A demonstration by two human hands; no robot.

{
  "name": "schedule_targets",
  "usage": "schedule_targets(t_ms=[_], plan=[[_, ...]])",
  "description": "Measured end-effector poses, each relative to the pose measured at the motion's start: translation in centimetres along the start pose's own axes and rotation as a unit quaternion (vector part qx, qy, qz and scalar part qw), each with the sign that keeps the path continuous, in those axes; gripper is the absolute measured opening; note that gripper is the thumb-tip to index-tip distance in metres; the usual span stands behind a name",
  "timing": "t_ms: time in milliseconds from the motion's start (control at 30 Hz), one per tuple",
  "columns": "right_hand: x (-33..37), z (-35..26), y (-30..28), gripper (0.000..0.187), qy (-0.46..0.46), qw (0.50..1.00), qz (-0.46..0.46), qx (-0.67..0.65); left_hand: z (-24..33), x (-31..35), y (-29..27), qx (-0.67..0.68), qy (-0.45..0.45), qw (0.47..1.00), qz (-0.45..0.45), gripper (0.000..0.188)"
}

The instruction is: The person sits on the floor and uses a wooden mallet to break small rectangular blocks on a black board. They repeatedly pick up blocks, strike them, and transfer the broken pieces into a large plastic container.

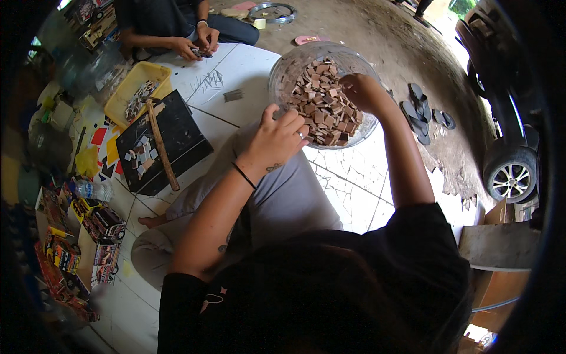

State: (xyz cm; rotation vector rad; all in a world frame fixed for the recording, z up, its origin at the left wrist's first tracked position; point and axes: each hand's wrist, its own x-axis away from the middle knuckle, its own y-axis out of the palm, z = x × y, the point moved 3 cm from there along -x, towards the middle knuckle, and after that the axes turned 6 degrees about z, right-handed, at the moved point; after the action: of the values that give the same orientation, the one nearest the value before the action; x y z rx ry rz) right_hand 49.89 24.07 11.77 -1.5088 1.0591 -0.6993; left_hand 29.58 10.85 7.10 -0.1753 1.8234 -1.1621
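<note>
The small brown squares point(321, 106) lie in a loose heap inside the clear round basin point(278, 79), which is in front of the person's bent legs point(289, 197). I think each square is light, thin and stiff, like cut board, with corners that could chip; together they may be rather heavy. The flat faces look dry, so they should slide on each other but not slip from the skin. One piece is best taken by two opposite edges, and a handful by scooping from below. The basin seems to be thin plastic and may bend, so I would hold it at two opposite sides. The left hand point(279, 135) is at the basin's near left rim, fingers apart and bent; whether it grips, I cannot tell. The right hand point(364, 93) bends over the basin's far right side; its fingertips are hidden, so I cannot tell what it holds.
</note>
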Motion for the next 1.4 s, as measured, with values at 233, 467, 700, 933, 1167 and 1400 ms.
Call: schedule_targets(t_ms=[233,467,700,933,1167,1400], plan=[[-4.7,-1.3,5.9,0.030,-0.096,0.969,-0.141,0.179,0.1,-0.2,-0.3,-0.012,0.005,1.000,-0.021,0.021],[-1.8,-2.7,1.6,0.026,-0.097,0.979,-0.137,0.118,-0.1,0.2,0.0,0.010,0.006,1.000,0.006,0.020],[3.3,-3.6,5.1,0.021,-0.110,0.888,-0.297,0.332,-0.1,0.2,0.1,0.034,-0.006,0.999,0.018,0.019],[4.3,-4.4,6.6,0.019,-0.082,0.904,-0.246,0.340,-0.2,0.2,-0.3,0.040,0.001,0.999,0.003,0.019],[5.0,-3.3,6.4,0.016,-0.049,0.906,-0.253,0.337,0.2,0.1,-0.4,0.040,0.009,0.999,0.021,0.014],[4.1,-1.7,5.7,0.025,0.061,0.964,-0.225,0.130,0.2,0.3,-0.4,0.037,0.020,0.999,0.014,0.013]])
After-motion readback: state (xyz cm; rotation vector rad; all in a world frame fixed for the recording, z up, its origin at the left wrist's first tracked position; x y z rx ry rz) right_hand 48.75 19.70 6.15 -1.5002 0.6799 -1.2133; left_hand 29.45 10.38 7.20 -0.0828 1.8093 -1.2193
